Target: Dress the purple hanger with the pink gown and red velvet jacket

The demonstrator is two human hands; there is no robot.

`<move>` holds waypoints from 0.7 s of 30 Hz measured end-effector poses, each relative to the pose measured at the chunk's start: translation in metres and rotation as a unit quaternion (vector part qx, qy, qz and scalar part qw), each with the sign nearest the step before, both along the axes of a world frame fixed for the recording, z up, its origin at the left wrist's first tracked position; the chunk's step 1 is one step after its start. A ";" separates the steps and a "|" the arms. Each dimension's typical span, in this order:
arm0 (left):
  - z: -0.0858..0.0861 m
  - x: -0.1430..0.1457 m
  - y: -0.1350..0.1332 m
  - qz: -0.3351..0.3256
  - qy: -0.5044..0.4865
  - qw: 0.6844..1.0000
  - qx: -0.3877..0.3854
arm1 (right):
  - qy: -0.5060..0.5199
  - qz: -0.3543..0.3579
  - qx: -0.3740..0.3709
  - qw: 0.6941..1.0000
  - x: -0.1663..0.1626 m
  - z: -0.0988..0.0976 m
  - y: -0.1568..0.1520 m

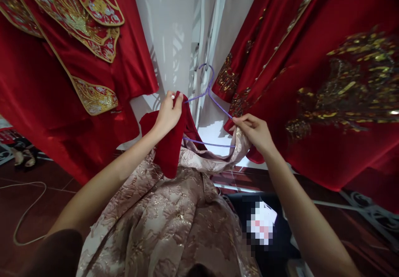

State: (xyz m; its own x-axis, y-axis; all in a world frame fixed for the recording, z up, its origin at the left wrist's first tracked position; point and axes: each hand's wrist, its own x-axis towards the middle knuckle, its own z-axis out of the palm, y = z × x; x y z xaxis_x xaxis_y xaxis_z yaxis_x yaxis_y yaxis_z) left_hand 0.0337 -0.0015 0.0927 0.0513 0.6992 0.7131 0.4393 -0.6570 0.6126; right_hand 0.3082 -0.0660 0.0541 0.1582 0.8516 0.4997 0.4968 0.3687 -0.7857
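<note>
A purple wire hanger (pixel 214 98) is upright in front of me, partly inside the neckline of a pinkish-beige brocade dress (pixel 174 214) with a dark red fabric piece (pixel 168 156) at its left shoulder. My left hand (pixel 171 110) is closed on the red fabric over the hanger's left arm, thumb and fingers pinching it near the top. My right hand (pixel 254 130) pinches the dress's right shoulder against the hanger's right arm. Between both hands the hanger's lower bar crosses the open neckline. The skirt hangs down toward me.
Red satin garments with gold embroidery (pixel 96 96) hang at the left, and a red sequined garment (pixel 343 85) hangs at the right. White rack posts (pixel 215 23) stand behind the hanger. A dark bin (pixel 280 243) sits low at the right. A pale cable (pixel 23 210) lies on the floor.
</note>
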 end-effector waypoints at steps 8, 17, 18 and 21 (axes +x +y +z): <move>0.000 -0.020 0.011 -0.031 0.199 0.979 -0.025 | -0.261 0.225 -0.348 0.872 -0.001 0.034 0.074; 0.005 -0.046 0.023 -0.208 0.151 0.949 -0.182 | -0.178 0.383 -0.268 0.866 -0.058 0.020 0.088; 0.006 -0.049 0.024 -0.221 0.129 0.944 -0.210 | -0.149 0.377 -0.261 0.876 -0.059 0.018 0.086; 0.009 -0.055 0.026 -0.232 0.086 0.930 -0.273 | -0.057 0.395 -0.246 0.884 -0.062 0.016 0.083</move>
